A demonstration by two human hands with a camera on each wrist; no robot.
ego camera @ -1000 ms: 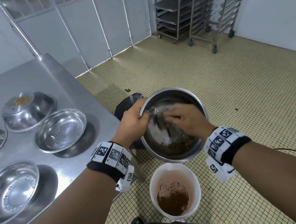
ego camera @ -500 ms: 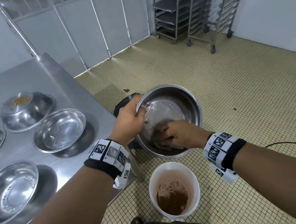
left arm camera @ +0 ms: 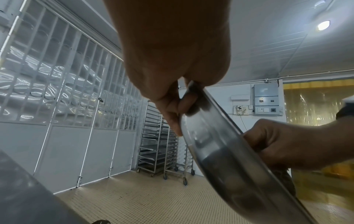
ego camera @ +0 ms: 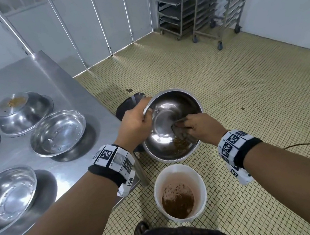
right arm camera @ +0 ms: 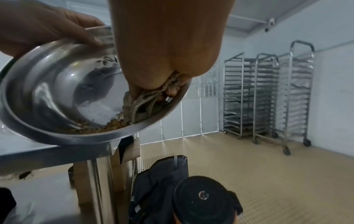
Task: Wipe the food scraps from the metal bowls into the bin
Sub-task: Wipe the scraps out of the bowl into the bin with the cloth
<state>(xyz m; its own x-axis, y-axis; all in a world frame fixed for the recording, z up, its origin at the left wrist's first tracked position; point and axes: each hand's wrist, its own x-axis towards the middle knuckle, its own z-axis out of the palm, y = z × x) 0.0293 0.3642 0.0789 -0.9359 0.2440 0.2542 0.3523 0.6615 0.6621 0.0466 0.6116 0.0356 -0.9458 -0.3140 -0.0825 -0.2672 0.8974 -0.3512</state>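
Observation:
My left hand [ego camera: 137, 123] grips the far left rim of a tilted metal bowl [ego camera: 170, 103], held in the air over the floor. Inside it my right hand [ego camera: 197, 127] clutches a grey cloth [ego camera: 180, 131] and presses it against the bowl's lower right wall. Brown food scraps [ego camera: 181, 146] are gathered at the bowl's low edge, beside the cloth [right arm camera: 141, 106]. Directly below stands a white bin [ego camera: 179, 191] with brown scraps at its bottom. The left wrist view shows my left hand [left arm camera: 180, 104] pinching the bowl rim [left arm camera: 220, 148].
A steel table [ego camera: 29, 79] on the left carries several more metal bowls [ego camera: 59, 132], one upturned with scraps on its base [ego camera: 21, 113]. A black bag [ego camera: 128, 106] lies on the tiled floor behind the held bowl. Wheeled tray racks [ego camera: 203, 3] stand at the far wall.
My right hand and cloth swept from the bowl's middle down to its low edge, then over to the lower right wall. The scraps now sit uncovered at the low rim.

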